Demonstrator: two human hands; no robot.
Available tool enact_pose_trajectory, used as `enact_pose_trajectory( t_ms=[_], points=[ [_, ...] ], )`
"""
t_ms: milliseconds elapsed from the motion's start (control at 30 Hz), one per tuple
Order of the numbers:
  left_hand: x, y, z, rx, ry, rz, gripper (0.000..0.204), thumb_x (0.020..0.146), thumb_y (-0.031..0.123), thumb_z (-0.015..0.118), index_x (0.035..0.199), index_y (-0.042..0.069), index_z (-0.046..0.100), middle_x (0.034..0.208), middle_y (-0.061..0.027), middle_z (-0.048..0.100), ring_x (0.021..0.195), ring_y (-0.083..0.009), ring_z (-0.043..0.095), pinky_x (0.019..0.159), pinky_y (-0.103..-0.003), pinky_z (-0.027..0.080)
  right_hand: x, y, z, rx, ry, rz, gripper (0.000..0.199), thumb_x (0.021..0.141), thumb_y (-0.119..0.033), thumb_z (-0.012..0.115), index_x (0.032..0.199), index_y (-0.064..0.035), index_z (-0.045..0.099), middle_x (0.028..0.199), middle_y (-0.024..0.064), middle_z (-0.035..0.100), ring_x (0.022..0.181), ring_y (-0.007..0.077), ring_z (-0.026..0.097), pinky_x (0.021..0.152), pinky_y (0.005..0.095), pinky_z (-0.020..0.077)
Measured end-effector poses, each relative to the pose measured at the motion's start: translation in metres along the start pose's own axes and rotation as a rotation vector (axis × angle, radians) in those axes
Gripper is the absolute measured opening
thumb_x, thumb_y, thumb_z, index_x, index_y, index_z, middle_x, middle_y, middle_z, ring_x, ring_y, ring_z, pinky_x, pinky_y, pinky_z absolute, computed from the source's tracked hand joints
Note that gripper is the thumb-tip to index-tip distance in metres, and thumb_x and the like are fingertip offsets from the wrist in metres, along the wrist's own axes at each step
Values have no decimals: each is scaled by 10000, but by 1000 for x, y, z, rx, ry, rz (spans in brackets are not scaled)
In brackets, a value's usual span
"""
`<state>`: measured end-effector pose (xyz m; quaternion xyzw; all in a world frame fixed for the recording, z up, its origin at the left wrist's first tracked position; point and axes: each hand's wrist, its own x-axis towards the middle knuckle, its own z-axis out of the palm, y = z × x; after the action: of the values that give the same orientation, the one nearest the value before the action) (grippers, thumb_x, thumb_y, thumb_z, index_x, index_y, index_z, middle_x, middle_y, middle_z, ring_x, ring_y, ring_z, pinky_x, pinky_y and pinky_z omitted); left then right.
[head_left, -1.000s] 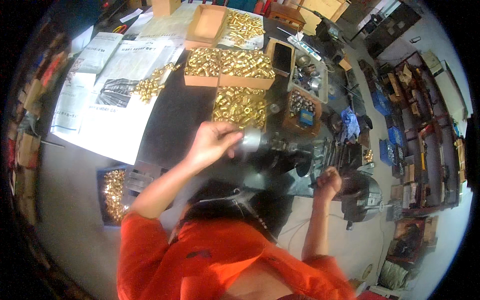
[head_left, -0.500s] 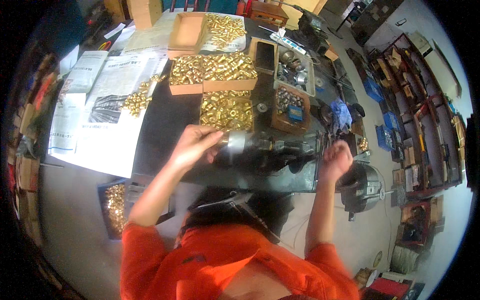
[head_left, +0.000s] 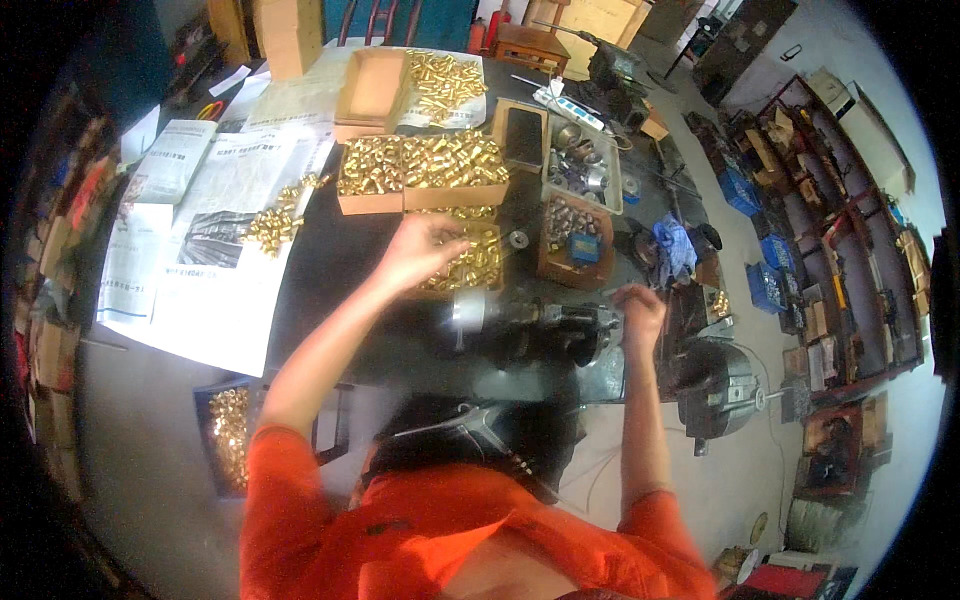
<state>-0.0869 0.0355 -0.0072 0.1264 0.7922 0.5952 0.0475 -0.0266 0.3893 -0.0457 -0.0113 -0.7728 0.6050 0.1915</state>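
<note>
My left hand point(head_left: 420, 250) is over the left edge of the nearest box of brass fittings point(head_left: 485, 262). Its thumb and fingers are bent together among the gold-coloured pieces, and whatever lies between the fingertips is too blurred to name. Just below that box is a small bench machine point(head_left: 570, 318) with a bright silvery cylindrical head point(head_left: 470, 311) at its left end. At the machine's right end, my right hand point(head_left: 642, 306) is raised with its fingers curled; what they close round is hidden.
Two more boxes of brass fittings point(head_left: 455, 162) stand behind. Loose fittings lie on newspaper point(head_left: 235, 300) at the left. Right of them are a box of metal parts point(head_left: 575, 225), a plastic tray point(head_left: 610, 195), a blue cloth point(head_left: 674, 247) and a grey motor-like unit point(head_left: 722, 385).
My left hand has left the machine's silvery head and moved up to the nearest box of fittings. My right hand has shifted left and slightly up, toward the machine.
</note>
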Motion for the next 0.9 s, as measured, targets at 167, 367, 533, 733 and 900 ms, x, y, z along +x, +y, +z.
enact_pose_trajectory(
  t_ms=[167,367,533,733,900],
  points=[
    [6,-1,-12,-84,66,-20,203,795,64,592,946,-68,558,717,-81,595,474,-93,520,437,-226,433,57,-43,12,-116,-154,-52,187,679,-38,480,787,35,613,708,66,609,664,129,560,626,241,436],
    [-58,-51,-102,-87,363,-102,164,804,34,564,928,-74,557,683,-106,597,472,-104,536,411,-217,426,116,-47,78,-444,-261,-269,227,631,-86,527,812,-6,636,731,76,646,668,142,604,642,262,470],
    [-111,-104,-172,468,608,-264,176,736,108,620,876,2,606,658,-130,609,526,-201,582,496,-310,444,129,-32,97,-227,-299,-161,249,653,-33,506,868,24,618,775,70,624,704,126,567,632,239,437],
    [-86,-139,-191,866,689,-229,282,699,205,638,909,22,604,664,-201,591,631,-335,598,589,-411,462,130,-1,77,-419,-317,-186,332,628,-43,513,940,5,613,833,104,629,773,172,587,703,258,451],
    [-74,-147,-194,1063,660,-199,228,700,191,615,867,48,557,688,-211,585,668,-382,574,600,-466,453,157,-28,122,-871,-245,-509,540,556,-171,611,1088,-88,556,971,217,582,965,370,529,862,386,428]
  ],
)
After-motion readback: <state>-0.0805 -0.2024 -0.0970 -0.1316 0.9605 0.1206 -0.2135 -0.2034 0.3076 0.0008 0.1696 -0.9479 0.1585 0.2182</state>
